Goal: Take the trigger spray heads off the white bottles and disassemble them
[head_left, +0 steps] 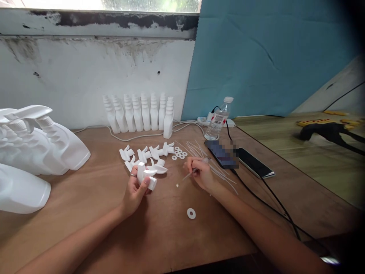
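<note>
My left hand (136,192) is wrapped round a white spray trigger head (146,177), its nozzle end turned up. My right hand (201,174) pinches a thin tool or tube (188,176) whose pale tip points down and left; fingers hide part of it. More white trigger heads (144,155) lie behind my left hand. Several small white rings (179,153) sit beside them. A single white washer (191,214) rests on the table in front of my right hand. Thin clear tubes (225,177) are spread beyond that hand.
White bottles (138,116) stand in a row along the wall. Large white spray bottles (57,146) lie at the left. A water bottle (219,121), two phones (221,154) (255,163) and black cables are on the right. The brown table (171,236) has its edge in front.
</note>
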A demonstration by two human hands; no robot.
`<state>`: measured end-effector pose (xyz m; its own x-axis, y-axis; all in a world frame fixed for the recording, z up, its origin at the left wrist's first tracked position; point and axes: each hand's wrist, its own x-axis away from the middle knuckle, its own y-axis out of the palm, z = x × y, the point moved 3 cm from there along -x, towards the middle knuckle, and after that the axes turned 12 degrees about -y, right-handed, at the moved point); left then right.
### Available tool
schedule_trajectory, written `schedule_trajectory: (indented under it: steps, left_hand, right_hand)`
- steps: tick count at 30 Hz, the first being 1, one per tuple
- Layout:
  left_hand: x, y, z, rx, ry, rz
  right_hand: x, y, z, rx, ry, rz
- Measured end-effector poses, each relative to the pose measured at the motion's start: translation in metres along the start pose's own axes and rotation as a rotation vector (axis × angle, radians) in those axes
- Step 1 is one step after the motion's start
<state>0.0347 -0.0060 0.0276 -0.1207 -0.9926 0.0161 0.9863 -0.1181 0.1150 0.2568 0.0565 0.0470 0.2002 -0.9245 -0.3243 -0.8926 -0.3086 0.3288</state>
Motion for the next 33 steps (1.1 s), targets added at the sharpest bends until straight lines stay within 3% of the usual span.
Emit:
schedule_trajectory:
  steps: [4,7,9,12,18,20,22,29,31,33]
  left_hand:
    - [-0.005,-0.017,0.006,-0.206,0.188,0.092]
    - [-0.012,-0.027,0.011,-0.354,0.329,0.185]
    - [-0.017,-0.032,0.016,-0.460,0.418,0.239]
    - [-0.025,-0.033,0.020,-0.639,0.514,0.250]
    - [-0.035,-0.030,0.014,-0.878,0.522,0.203]
    - [-0.036,-0.030,0.012,-0.906,0.510,0.212]
    - [-0.036,-0.030,0.011,-0.918,0.500,0.210]
    - [-0.021,-0.028,0.018,-1.053,0.525,0.152]
    - [-0.012,-0.038,0.030,-1.135,0.586,0.218]
    - [0.001,-0.061,0.048,-1.245,0.694,0.365]
  right_hand:
    - [0.007,0.010,0.002,0.081,0.205,-0.552]
    - [0.010,0.012,0.004,0.263,0.322,-0.795]
    - [0.010,0.014,0.004,0.363,0.352,-0.850]
    - [0.005,0.013,0.000,0.484,0.241,-0.707]
    - [-0.003,-0.003,-0.011,0.788,-0.183,-0.087]
    - [-0.002,-0.005,-0.011,0.867,-0.280,0.038]
    - [0.000,-0.004,-0.009,0.905,-0.347,0.078]
    - [0.007,0.005,-0.006,0.911,-0.430,-0.038]
    - [0.009,0.005,-0.005,0.902,-0.452,-0.059]
    - [0.009,0.005,-0.004,0.903,-0.462,-0.070]
